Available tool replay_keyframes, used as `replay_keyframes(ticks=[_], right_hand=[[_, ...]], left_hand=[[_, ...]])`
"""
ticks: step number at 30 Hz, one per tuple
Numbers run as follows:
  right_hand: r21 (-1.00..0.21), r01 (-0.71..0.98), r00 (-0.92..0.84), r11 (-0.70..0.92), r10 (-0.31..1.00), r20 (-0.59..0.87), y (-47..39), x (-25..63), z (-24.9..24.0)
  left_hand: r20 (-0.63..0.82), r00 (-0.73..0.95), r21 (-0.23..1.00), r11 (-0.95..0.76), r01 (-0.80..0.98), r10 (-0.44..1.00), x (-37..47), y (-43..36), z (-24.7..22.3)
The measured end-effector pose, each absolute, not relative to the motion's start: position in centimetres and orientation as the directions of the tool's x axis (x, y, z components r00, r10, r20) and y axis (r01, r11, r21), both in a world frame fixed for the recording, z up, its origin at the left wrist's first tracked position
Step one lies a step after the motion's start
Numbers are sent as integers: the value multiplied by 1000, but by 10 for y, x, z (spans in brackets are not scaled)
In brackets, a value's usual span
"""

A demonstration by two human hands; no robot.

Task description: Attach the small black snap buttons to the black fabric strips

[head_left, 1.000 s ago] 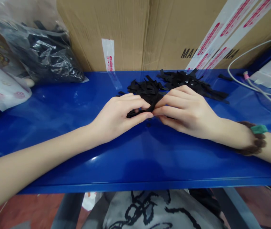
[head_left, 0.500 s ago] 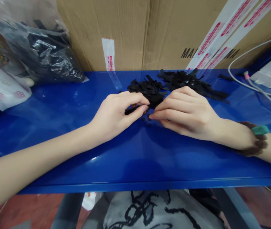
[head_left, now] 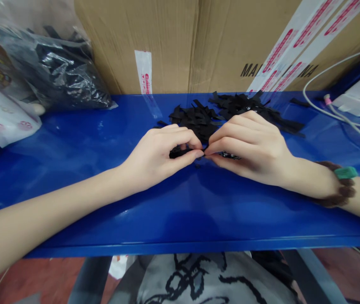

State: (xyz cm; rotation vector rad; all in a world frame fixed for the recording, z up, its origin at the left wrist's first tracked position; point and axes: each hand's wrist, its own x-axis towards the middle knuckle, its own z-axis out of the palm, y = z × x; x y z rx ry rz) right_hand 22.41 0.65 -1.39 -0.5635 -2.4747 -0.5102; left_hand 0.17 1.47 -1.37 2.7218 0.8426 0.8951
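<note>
A blue table spreads below a carton, whose black capitals read "MA" to the left of the white tape and "NA" to its right — the letters between are covered. The tape carries red lettering too small to read; a short white piece farther left has similar marks. A clear bag of dark material leans by the carton, with a white bag bearing reddish emblems beside it.

The person's right hand and left hand meet over the table, tip to tip. The left has thumb and forefinger drawn into a narrow pinch on a black strip, part of which shows inside the curl of the fingers. The right is bunched narrow at the strip's end — whether its tips grip it cannot be told. Beyond the hands lie a far heap of black strips, with small white marks that cannot be read, and a near heap. A brown band circles the right wrist. Tiny black bits lie just below the fingertips.
</note>
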Motion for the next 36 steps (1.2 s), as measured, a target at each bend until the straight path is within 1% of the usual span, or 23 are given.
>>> replay_keyframes(ticks=[5,11,17,23,27,33,36], right_hand=[[216,514,-751,830,314,581,7,224,-15],[187,537,-734,822,346,585,5,223,-15],[203,555,-724,806,349,595,4,224,-15],[126,531,-715,838,363,597,5,222,-16],[113,549,-696,829,378,610,6,222,-17],[104,579,-672,809,400,624,4,222,-14],[118,573,-685,811,394,613,3,222,-12]], left_hand=[[500,675,303,-840,451,543,2,14,-13],[485,695,256,-846,467,531,1,15,-15],[458,746,204,-874,440,483,1,16,-17],[476,762,141,-893,427,439,0,17,-17],[499,743,157,-890,428,446,0,17,-17],[543,699,213,-881,422,465,1,15,-17],[550,696,196,-882,429,461,0,14,-15]])
